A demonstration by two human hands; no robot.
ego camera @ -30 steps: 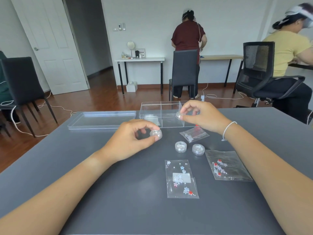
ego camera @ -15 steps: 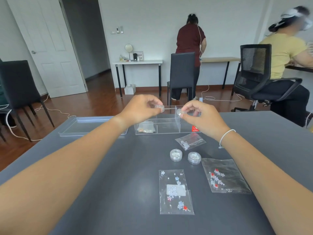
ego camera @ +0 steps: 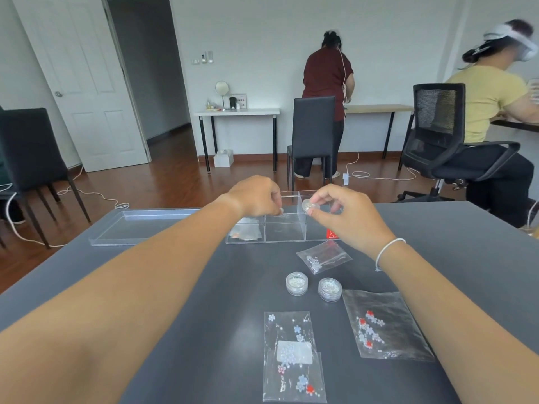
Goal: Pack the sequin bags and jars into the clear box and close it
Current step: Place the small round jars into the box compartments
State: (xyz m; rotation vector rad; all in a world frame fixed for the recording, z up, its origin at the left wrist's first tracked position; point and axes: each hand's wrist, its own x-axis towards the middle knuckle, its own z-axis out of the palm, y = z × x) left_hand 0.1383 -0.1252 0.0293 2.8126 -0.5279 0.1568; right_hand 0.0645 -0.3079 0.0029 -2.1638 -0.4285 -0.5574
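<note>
The clear box (ego camera: 284,232) stands open at the table's far side, with one sequin bag (ego camera: 245,232) in its left front compartment. My left hand (ego camera: 256,196) dips into a back compartment, fingers pinched on a small jar of which only an edge shows. My right hand (ego camera: 344,217) pinches another small jar (ego camera: 307,205) above the box's divider. Two more jars (ego camera: 297,283) (ego camera: 330,289) stand on the table. A small bag (ego camera: 323,256) lies just in front of the box. Nearer to me lie a flower-sequin bag (ego camera: 284,357) and a red-and-white sequin bag (ego camera: 385,325).
The box's clear lid (ego camera: 140,225) lies flat to the left of the box, near the dark table's (ego camera: 204,301) far edge. A black chair (ego camera: 29,153) stands at the left, an office chair (ego camera: 440,135) with a seated person at the right. Another person stands at the back wall.
My left hand has gone forward from near the table's middle and dropped down into the box with its jar. My right hand has stayed over the divider with its jar.
</note>
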